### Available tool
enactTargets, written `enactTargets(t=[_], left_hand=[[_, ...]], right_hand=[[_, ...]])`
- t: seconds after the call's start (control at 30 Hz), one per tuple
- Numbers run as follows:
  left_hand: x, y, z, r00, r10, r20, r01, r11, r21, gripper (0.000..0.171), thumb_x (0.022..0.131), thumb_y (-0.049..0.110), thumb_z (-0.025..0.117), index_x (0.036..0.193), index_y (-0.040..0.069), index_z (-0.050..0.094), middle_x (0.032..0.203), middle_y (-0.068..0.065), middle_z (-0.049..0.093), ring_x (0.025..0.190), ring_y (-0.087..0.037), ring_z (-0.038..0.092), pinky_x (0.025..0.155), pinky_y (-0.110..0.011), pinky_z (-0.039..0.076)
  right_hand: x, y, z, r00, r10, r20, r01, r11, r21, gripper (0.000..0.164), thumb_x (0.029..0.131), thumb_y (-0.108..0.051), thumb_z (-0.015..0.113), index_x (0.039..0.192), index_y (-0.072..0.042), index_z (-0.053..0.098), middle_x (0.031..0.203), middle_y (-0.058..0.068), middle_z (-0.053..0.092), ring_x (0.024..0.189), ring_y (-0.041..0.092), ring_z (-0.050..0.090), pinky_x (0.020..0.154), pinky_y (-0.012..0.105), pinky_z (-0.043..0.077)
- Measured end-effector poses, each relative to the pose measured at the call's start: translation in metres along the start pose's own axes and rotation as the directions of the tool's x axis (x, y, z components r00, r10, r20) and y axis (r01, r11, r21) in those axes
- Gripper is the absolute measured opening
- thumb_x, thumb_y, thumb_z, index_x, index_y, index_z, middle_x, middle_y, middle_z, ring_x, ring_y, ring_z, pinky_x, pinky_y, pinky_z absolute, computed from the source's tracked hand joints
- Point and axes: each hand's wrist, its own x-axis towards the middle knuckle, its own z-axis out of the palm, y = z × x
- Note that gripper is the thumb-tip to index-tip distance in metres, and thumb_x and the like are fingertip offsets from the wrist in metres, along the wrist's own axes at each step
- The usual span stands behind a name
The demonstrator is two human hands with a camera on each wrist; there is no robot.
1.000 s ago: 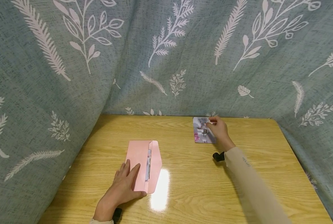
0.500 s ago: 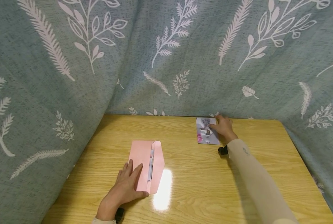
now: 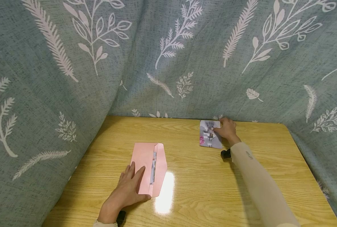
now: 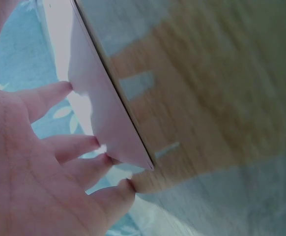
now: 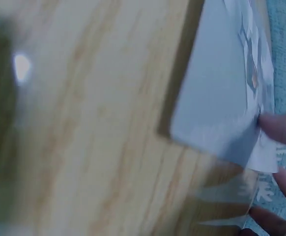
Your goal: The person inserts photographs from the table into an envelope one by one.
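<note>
A pink envelope [image 3: 142,167] lies on the table with its flap spread to the right, and the edges of cards [image 3: 153,168] show in its slot. My left hand [image 3: 125,186] rests on its lower left part, fingers spread and thumb near the bottom edge. In the left wrist view the fingertips touch the envelope [image 4: 101,105]. Towards the back, my right hand [image 3: 227,130] is at the right edge of a grey printed card [image 3: 209,138] with a pink flower. It pinches that edge, thumb on the face; the fingers are partly hidden. A shadow runs along the card [image 5: 212,88] in the right wrist view.
The light wooden table [image 3: 182,164] carries a bright reflection right of the envelope. A green-grey leaf-patterned curtain [image 3: 145,56] hangs behind and on both sides, close behind the card. Black wrist straps show on both arms.
My right hand has shifted from above the card to its right edge, with the thumb on its face. The left hand stays on the envelope. The head view has moved slightly.
</note>
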Motion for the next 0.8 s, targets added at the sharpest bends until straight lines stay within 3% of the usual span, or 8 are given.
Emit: enactTargets(t=[0.17,0.3,0.4,0.7,0.8], left_hand=[[0.000,0.001,0.000,1.000,-0.004,0.012,0.004,1.000,-0.003,0.112,0.066,0.057,0.088,0.155,0.011,0.038,0.160,-0.033,0.009,0.147,-0.050,0.006,0.114,-0.066,0.011],[0.001,0.002,-0.001,1.000,-0.002,0.011,0.002,1.000,0.001,0.112,0.066,0.057,0.088,0.155,0.011,0.038,0.160,-0.034,0.010,0.147,-0.050,0.006,0.114,-0.066,0.011],[0.000,0.002,-0.001,1.000,0.002,0.005,-0.002,1.000,0.002,0.111,0.066,0.056,0.089,0.154,0.010,0.039,0.159,-0.034,0.011,0.147,-0.050,0.007,0.114,-0.067,0.011],[0.000,0.002,-0.001,1.000,0.004,0.002,-0.004,1.000,-0.002,0.110,0.067,0.054,0.089,0.155,0.011,0.038,0.159,-0.034,0.010,0.147,-0.051,0.006,0.114,-0.067,0.011],[0.000,0.002,0.000,1.000,0.004,0.002,-0.004,1.000,0.003,0.110,0.067,0.054,0.089,0.154,0.011,0.039,0.159,-0.034,0.010,0.147,-0.051,0.006,0.114,-0.067,0.011]], right_hand=[[-0.004,0.004,0.002,0.993,-0.036,-0.111,0.050,0.990,0.129,0.040,0.094,-0.008,0.067,0.128,0.009,0.055,0.129,0.031,0.054,0.123,0.049,0.044,0.115,0.059,0.012],[-0.009,0.005,0.004,0.989,0.004,-0.150,0.032,0.971,0.239,0.030,0.096,-0.006,0.063,0.123,0.006,0.056,0.122,0.026,0.056,0.113,0.043,0.054,0.105,0.055,0.036],[-0.013,0.002,0.004,0.988,0.045,-0.151,0.004,0.949,0.314,0.029,0.097,-0.008,0.060,0.122,0.004,0.053,0.119,0.022,0.055,0.110,0.040,0.055,0.088,0.052,0.049],[-0.029,-0.001,0.002,0.993,0.080,-0.087,-0.028,0.875,0.483,0.036,0.100,-0.010,0.059,0.131,0.004,0.049,0.126,0.022,0.052,0.115,0.037,0.055,0.089,0.044,0.050],[-0.036,-0.002,0.002,0.995,0.075,-0.063,-0.029,0.836,0.548,0.040,0.101,-0.010,0.059,0.137,0.004,0.047,0.126,0.020,0.052,0.107,0.031,0.058,0.080,0.040,0.053]])
